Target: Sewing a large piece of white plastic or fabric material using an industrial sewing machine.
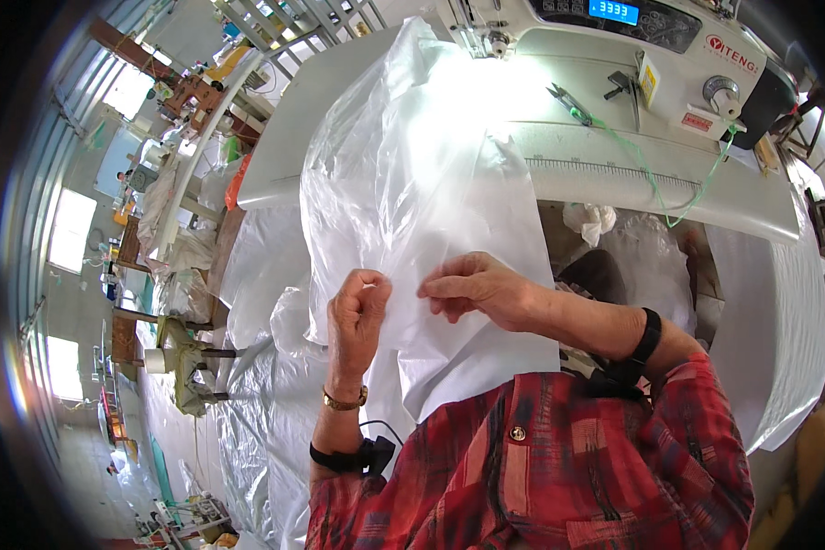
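A thin, clear plastic sheet point(357, 183) runs from the sewing machine's bed down toward my lap, over smooth white material point(513, 211). My left hand point(357, 312) is closed in a pinch at the plastic sheet in front of my chest. Close beside it, my right hand point(477, 289) has its fingers curled inward over the white material, thumb and fingertips close together. Whatever lies between the right fingertips is too small to make out. The far end of the plastic lies under the bright light near the needle area of the sewing machine point(651, 64).
Thread snips point(570, 105) on a green cord point(651, 170) lie on the machine bed. A ruler strip point(605, 172) follows its front edge. Bunched plastic point(646, 266) sits below on the right. More plastic sheeting point(266, 431) hangs at the left, near a stool point(188, 367).
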Action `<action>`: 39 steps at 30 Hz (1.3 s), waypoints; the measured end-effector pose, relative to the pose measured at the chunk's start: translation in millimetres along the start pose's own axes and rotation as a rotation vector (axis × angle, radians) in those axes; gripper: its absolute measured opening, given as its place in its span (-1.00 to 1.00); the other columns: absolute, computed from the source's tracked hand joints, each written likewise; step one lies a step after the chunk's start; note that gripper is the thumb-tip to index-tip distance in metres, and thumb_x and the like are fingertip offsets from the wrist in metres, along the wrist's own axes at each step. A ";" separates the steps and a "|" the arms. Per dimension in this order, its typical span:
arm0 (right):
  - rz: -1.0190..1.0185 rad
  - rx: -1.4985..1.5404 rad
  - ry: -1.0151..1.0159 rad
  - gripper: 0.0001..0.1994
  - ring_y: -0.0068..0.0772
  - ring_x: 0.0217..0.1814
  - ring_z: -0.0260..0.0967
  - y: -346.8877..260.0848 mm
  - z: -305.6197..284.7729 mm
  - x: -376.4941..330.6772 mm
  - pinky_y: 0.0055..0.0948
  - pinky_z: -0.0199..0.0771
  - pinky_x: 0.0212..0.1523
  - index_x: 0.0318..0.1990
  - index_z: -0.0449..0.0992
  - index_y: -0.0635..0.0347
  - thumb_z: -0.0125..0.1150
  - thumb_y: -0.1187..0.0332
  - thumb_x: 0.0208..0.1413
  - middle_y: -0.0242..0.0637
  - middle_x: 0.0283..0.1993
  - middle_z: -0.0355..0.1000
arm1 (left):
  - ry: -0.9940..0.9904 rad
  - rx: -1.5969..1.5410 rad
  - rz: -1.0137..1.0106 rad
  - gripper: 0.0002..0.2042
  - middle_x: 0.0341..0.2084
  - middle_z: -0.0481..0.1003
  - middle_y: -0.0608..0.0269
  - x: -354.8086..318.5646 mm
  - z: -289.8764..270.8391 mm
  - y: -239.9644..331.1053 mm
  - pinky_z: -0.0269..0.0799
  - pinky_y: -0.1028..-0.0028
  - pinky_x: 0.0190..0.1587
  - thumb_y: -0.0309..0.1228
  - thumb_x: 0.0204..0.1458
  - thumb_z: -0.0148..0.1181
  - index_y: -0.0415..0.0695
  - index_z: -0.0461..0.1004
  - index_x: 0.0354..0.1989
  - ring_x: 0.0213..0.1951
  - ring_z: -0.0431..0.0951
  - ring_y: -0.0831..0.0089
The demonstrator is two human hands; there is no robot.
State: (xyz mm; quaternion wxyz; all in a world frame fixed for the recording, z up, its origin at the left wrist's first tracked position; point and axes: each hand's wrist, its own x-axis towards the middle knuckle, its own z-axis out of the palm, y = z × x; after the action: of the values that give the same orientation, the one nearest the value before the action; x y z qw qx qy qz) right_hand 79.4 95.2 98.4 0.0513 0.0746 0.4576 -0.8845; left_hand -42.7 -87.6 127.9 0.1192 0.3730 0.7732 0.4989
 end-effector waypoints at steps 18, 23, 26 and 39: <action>-0.273 -0.540 0.257 -0.82 -0.46 -0.35 0.51 27.3 -6.7 -50.8 -0.42 0.52 -0.30 -0.11 0.52 0.27 0.21 0.38 0.20 -0.26 -0.34 0.55 | -0.305 0.179 0.164 -0.79 -0.58 0.56 0.18 28.4 75.9 42.2 0.40 0.54 -0.49 -0.39 0.07 0.33 -0.30 0.57 -0.25 -0.53 0.49 0.58; -0.598 -0.905 0.423 -0.83 -0.29 -0.35 0.53 34.1 -40.2 -61.3 -0.34 0.49 -0.31 -0.16 0.50 0.23 0.25 0.41 0.12 -0.21 -0.32 0.53 | -0.257 0.034 0.006 -0.87 -0.58 0.55 0.33 25.7 86.7 23.9 0.33 0.65 -0.52 -0.46 0.13 0.25 -0.30 0.57 -0.26 -0.55 0.43 0.72; -0.782 -1.008 1.004 -0.81 -0.18 -0.39 0.47 44.6 -72.5 -52.2 -0.24 0.48 -0.31 -0.15 0.50 0.21 0.29 0.40 0.09 -0.28 -0.28 0.51 | -0.211 -0.059 -0.002 -0.90 -0.57 0.52 0.38 20.9 88.6 22.0 0.31 0.67 -0.52 -0.51 0.14 0.22 -0.28 0.56 -0.25 -0.55 0.42 0.75; -0.424 -0.982 0.278 -0.79 0.01 -0.42 0.45 18.0 -30.2 -70.1 -0.18 0.41 -0.38 -0.41 0.41 0.26 0.17 0.31 0.18 -0.08 -0.51 0.42 | -0.250 -0.013 0.152 -0.95 -0.55 0.48 0.37 21.9 91.7 35.0 0.35 0.64 -0.44 -0.56 0.15 0.16 -0.28 0.50 -0.27 -0.51 0.43 0.68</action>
State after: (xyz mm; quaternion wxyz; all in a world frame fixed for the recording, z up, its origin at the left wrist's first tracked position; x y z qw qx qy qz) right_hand 153.8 111.2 79.3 -0.1603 0.0643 0.8238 -0.5400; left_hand 9.2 -2.0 118.7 0.1791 0.4889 0.7186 0.4610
